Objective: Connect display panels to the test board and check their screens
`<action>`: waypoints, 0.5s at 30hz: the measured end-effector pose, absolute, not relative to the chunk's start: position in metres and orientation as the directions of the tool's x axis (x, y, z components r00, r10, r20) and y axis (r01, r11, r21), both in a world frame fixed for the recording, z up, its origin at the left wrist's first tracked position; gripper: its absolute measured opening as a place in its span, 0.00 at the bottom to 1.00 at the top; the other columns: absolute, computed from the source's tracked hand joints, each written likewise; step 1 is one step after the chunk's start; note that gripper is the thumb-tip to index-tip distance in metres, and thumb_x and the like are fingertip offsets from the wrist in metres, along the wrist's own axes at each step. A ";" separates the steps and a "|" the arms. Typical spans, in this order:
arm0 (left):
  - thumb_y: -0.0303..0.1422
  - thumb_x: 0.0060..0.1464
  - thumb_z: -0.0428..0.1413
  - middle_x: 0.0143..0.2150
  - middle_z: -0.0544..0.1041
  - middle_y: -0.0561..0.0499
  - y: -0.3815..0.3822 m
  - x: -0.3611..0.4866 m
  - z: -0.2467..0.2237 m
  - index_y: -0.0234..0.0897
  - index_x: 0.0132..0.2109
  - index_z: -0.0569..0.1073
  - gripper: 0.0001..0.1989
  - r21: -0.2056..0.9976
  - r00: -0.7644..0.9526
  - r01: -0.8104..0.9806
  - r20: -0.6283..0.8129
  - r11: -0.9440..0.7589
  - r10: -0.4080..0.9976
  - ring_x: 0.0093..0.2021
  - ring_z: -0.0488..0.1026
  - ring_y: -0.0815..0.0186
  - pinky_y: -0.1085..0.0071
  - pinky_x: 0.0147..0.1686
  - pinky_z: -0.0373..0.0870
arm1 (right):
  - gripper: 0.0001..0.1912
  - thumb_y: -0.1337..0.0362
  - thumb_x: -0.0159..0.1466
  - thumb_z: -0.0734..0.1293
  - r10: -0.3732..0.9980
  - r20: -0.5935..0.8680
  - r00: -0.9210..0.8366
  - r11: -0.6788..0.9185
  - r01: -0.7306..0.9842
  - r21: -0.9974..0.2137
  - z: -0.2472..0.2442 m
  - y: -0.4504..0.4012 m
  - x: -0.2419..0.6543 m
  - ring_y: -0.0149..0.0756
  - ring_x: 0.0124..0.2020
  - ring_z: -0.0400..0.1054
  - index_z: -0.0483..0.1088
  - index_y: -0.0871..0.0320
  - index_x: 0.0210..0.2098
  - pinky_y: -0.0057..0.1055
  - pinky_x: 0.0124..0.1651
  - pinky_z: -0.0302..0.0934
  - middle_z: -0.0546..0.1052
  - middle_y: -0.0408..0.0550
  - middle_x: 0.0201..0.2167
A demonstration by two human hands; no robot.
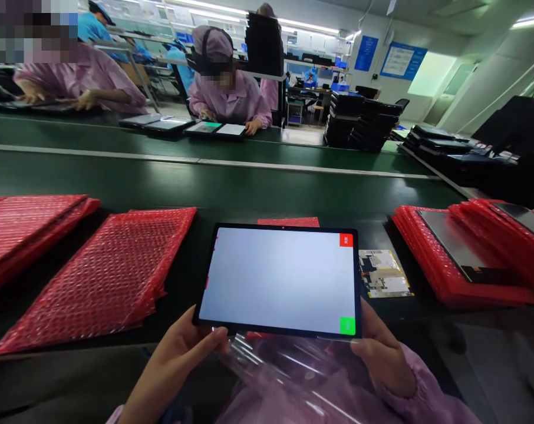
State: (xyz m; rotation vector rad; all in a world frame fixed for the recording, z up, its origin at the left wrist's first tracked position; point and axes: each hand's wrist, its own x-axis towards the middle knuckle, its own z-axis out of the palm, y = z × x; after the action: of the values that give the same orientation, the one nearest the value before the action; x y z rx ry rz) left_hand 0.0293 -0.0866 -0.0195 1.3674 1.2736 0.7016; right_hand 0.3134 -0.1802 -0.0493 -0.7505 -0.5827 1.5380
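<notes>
The tablet (278, 281) glowed white in front of you, a red square (346, 239) at its top right corner and a green square (348, 325) at its bottom right. Dark bench (187, 271) parted it from the red pouches (112, 277) on its left, while the board (385, 274) sat just beside its right edge. Your left hand (183, 350) and right hand (384, 356) were clamped on its lower corners.

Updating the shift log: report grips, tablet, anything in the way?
Left grip and right grip on tablet, lower corners. Screen lit white, red block upper right, green block lower right. Nothing covering screen; clear plastic below tablet's lower edge.
</notes>
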 end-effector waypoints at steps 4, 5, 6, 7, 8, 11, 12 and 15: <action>0.48 0.47 0.62 0.22 0.77 0.54 -0.084 0.026 -0.019 0.38 0.33 0.71 0.18 0.939 0.269 0.307 -0.245 0.158 0.931 0.26 0.73 0.63 0.71 0.30 0.70 | 0.31 0.68 0.53 0.71 0.997 -0.044 -0.065 -0.076 -0.644 -0.761 -0.060 -0.180 0.315 0.40 0.37 0.75 0.69 0.42 0.55 0.35 0.39 0.69 0.80 0.42 0.41; 0.47 0.46 0.62 0.22 0.77 0.54 -0.084 0.024 -0.019 0.38 0.32 0.71 0.17 0.937 0.273 0.310 -0.250 0.161 0.929 0.26 0.73 0.63 0.71 0.30 0.70 | 0.30 0.67 0.53 0.71 0.996 -0.040 -0.075 -0.079 -0.640 -0.765 -0.063 -0.180 0.315 0.40 0.36 0.75 0.69 0.41 0.55 0.35 0.38 0.69 0.80 0.42 0.40; 0.47 0.46 0.63 0.22 0.77 0.54 -0.084 0.022 -0.021 0.39 0.32 0.72 0.16 0.935 0.274 0.316 -0.254 0.163 0.928 0.27 0.73 0.62 0.71 0.31 0.70 | 0.30 0.66 0.54 0.72 0.996 -0.042 -0.081 -0.084 -0.636 -0.767 -0.065 -0.181 0.315 0.40 0.36 0.75 0.70 0.40 0.55 0.36 0.38 0.69 0.80 0.41 0.40; 0.47 0.46 0.63 0.23 0.77 0.54 -0.084 0.019 -0.022 0.40 0.31 0.73 0.15 0.935 0.269 0.318 -0.251 0.160 0.930 0.27 0.73 0.62 0.71 0.30 0.71 | 0.30 0.65 0.53 0.72 0.995 -0.044 -0.086 -0.089 -0.635 -0.768 -0.067 -0.182 0.314 0.41 0.36 0.75 0.70 0.39 0.54 0.36 0.38 0.69 0.80 0.41 0.39; 0.47 0.45 0.63 0.22 0.77 0.54 -0.085 0.017 -0.025 0.40 0.30 0.74 0.15 0.935 0.263 0.319 -0.243 0.153 0.934 0.26 0.73 0.62 0.71 0.30 0.71 | 0.30 0.64 0.53 0.72 0.995 -0.046 -0.085 -0.089 -0.635 -0.767 -0.070 -0.183 0.314 0.42 0.36 0.75 0.70 0.38 0.54 0.36 0.38 0.69 0.80 0.40 0.39; 0.48 0.44 0.63 0.22 0.77 0.53 -0.086 0.010 -0.034 0.41 0.27 0.75 0.15 0.941 0.266 0.320 -0.203 0.112 0.942 0.25 0.73 0.61 0.71 0.27 0.71 | 0.31 0.62 0.50 0.73 0.997 -0.034 -0.073 -0.073 -0.643 -0.762 -0.078 -0.185 0.313 0.41 0.35 0.76 0.70 0.37 0.54 0.33 0.35 0.68 0.81 0.40 0.38; 0.49 0.44 0.63 0.21 0.77 0.52 -0.087 0.009 -0.037 0.41 0.26 0.75 0.16 0.943 0.276 0.319 -0.192 0.099 0.942 0.24 0.72 0.61 0.71 0.27 0.71 | 0.31 0.62 0.50 0.73 0.997 -0.029 -0.071 -0.068 -0.646 -0.760 -0.080 -0.185 0.313 0.41 0.34 0.76 0.70 0.38 0.54 0.32 0.35 0.68 0.81 0.40 0.37; 0.48 0.43 0.64 0.20 0.76 0.53 -0.091 0.010 -0.039 0.42 0.25 0.75 0.14 0.949 0.254 0.302 -0.173 0.092 0.951 0.23 0.72 0.62 0.71 0.28 0.71 | 0.31 0.62 0.49 0.73 0.995 -0.030 -0.093 -0.084 -0.651 -0.755 -0.081 -0.186 0.314 0.40 0.32 0.75 0.71 0.38 0.53 0.33 0.35 0.68 0.81 0.40 0.36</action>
State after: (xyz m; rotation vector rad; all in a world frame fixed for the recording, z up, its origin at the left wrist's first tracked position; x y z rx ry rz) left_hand 0.0103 -0.0908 -0.0393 1.4313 1.2579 0.7485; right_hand 0.3137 -0.1855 -0.0806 -0.6692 -0.6869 1.5635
